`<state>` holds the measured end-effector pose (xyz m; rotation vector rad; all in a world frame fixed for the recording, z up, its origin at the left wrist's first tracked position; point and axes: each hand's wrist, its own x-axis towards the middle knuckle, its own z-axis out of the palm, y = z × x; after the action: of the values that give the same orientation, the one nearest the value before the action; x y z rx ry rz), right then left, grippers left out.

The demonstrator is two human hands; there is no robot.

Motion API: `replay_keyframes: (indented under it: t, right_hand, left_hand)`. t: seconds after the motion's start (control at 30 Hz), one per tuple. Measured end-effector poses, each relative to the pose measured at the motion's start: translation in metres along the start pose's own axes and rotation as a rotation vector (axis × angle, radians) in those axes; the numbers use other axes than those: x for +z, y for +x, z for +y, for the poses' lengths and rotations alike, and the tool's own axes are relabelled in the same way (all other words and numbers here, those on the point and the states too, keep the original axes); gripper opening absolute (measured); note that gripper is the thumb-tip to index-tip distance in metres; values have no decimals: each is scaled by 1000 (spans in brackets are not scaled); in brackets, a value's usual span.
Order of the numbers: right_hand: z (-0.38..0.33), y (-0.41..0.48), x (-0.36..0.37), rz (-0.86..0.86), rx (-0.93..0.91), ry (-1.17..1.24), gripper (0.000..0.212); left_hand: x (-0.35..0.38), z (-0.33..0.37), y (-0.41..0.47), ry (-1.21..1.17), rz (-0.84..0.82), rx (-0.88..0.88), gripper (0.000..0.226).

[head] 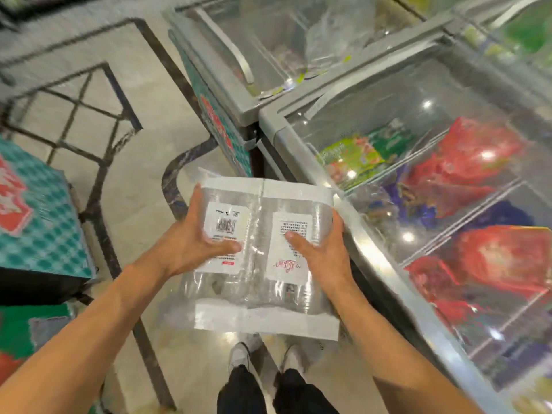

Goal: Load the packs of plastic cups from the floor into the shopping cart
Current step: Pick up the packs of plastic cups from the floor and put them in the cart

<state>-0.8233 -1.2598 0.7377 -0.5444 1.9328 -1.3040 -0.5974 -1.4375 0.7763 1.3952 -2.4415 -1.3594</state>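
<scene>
Two clear packs of plastic cups (260,291) lie side by side in my hands at the centre of the view, held flat above the floor. Each has a white label and white end strips. My left hand (197,243) grips the left pack from its left side, thumb over the barcode label. My right hand (319,252) grips the right pack from the right, thumb across its label. No shopping cart shows in the frame.
Glass-topped chest freezers (343,201) with red and green frozen goods run along the right. A second freezer (239,55) stands behind. Teal checked boxes (38,210) sit at the left. My feet (260,360) stand on the tiled floor below the packs.
</scene>
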Motion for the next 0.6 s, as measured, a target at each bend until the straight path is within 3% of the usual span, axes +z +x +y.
replay_keyframes:
  t: [0.17,0.37,0.47,0.6]
  right_hand:
    - [-23,-23,-85,113,15,94,74]
    - [-21,-75,-183,379,35,158,82]
    - [-21,-112,-225,557,35,125,86]
    - [-19,-164,-267,732,22,135,70]
  left_hand:
    - [22,90,8,53,-71,157,125]
    - [72,203,29,137,-225,422,110]
    - [103,260,26,154,-353,571,117]
    - [142,321,8,165,-486,676,110]
